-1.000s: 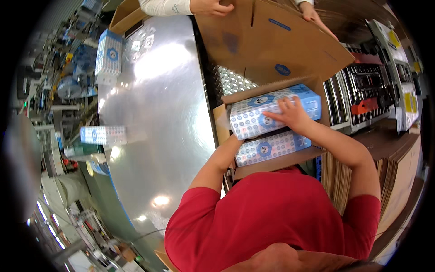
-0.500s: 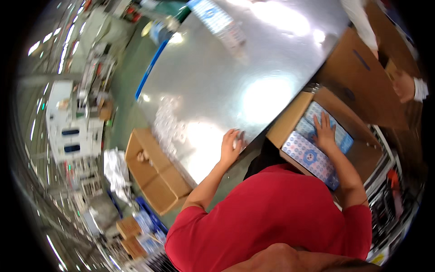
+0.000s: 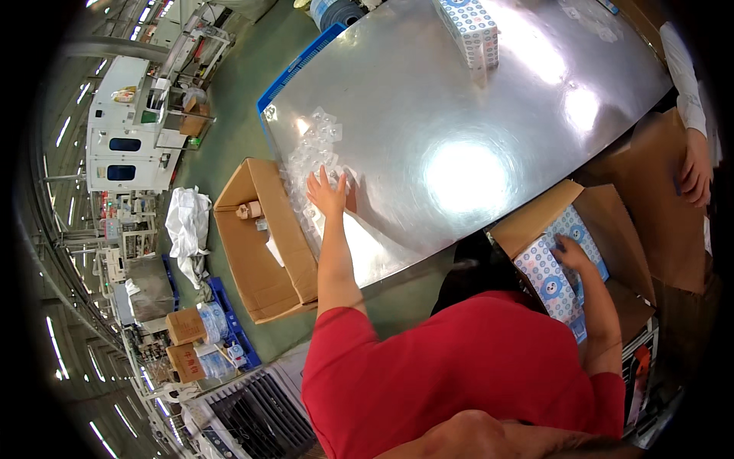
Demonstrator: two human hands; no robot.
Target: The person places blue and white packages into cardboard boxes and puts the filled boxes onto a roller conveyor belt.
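Observation:
My left hand is open, fingers spread, over a scatter of small clear plastic pieces at the left edge of a shiny metal table. Nothing shows in its grip. To the right, my right hand reaches into an upright cardboard box. Its fingers look apart and touch the packed cartons; their tips are partly hidden. One white-and-blue patterned carton lies nearer me, and another blue patterned carton sits beside it.
An open cardboard box stands against the table's left side, small items inside. Another patterned carton is at the table's far side. At right, a co-worker's hand hangs by a large brown box. Boxes rest on a blue pallet.
My left hand has moved from the table's near edge leftward to the clear pieces, fingers spreading. My right hand, flat on the cartons before, now has its fingers bent lower. The view has shifted.

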